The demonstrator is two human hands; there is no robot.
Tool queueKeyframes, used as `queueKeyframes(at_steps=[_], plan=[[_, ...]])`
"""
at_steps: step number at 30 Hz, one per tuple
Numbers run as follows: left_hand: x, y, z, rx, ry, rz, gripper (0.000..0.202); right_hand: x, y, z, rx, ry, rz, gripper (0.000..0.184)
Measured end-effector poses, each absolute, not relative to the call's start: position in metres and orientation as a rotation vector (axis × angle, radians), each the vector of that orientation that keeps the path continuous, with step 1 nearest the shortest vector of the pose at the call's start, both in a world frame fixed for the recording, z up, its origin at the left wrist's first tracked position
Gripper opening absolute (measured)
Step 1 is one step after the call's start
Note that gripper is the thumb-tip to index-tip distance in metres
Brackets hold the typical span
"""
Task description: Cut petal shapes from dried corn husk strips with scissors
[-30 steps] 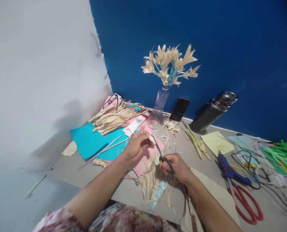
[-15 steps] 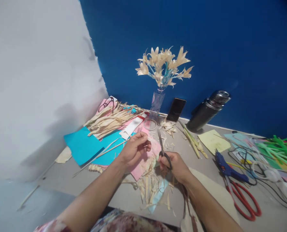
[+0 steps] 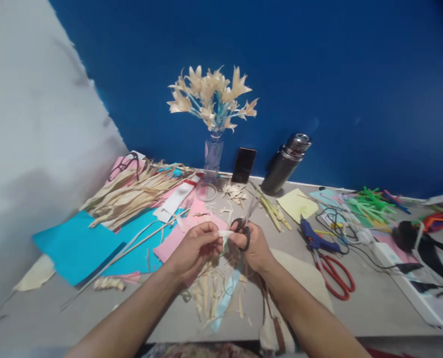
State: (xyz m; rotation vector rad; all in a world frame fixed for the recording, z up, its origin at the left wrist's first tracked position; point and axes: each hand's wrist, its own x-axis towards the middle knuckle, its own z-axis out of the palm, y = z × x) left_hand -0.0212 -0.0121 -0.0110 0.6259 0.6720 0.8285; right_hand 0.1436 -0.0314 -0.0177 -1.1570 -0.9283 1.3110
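Note:
My left hand (image 3: pixel 193 248) pinches a small pale strip (image 3: pixel 224 233) of dried leaf between thumb and fingers, just above the table. My right hand (image 3: pixel 254 244) grips black-handled scissors (image 3: pixel 244 226), blades pointing up and away, right beside the strip. The two hands almost touch. Below them lies a heap of cut pale scraps (image 3: pixel 214 291) on a light blue strip.
A vase of pale handmade flowers (image 3: pixel 211 107), a phone (image 3: pixel 244 165) and a dark flask (image 3: pixel 285 163) stand by the blue wall. Dried leaves (image 3: pixel 132 191) lie on blue and pink paper at left. Red-handled scissors (image 3: pixel 333 276), a blue glue gun (image 3: pixel 313 238), cables and green straws (image 3: pixel 369 206) lie right.
The camera has swung to the right, showing more of the right side of the table. My right hand brought the scissors close to my left hand and the strip.

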Motion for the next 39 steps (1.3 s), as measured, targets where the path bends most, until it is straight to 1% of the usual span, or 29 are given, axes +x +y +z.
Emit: queueKeyframes(at_steps=[7,14,22,28,31,37,39], plan=[[-0.021,-0.007,-0.013,0.649,0.68,0.891,0.019,0.146,-0.029,-0.014,-1.153,-0.902,1.31,0.025],[-0.019,-0.009,-0.01,0.649,0.695,0.907,0.018,0.146,-0.027,-0.014,-1.046,-0.796,1.397,0.031],[-0.018,-0.011,-0.012,0.7,0.737,0.876,0.019,0.152,-0.029,-0.017,-1.142,-0.916,1.286,0.025],[-0.017,-0.01,-0.015,0.721,0.737,0.925,0.02,0.151,-0.028,-0.014,-1.156,-0.879,1.263,0.025],[-0.018,-0.009,-0.016,0.692,0.72,0.954,0.018,0.151,-0.025,-0.014,-1.153,-0.824,1.278,0.025],[-0.02,-0.01,-0.012,0.614,0.647,0.883,0.015,0.154,-0.025,-0.013,-1.091,-0.827,1.359,0.026],[-0.019,-0.01,-0.011,0.607,0.648,0.908,0.016,0.153,-0.027,-0.012,-1.105,-0.866,1.385,0.024]])
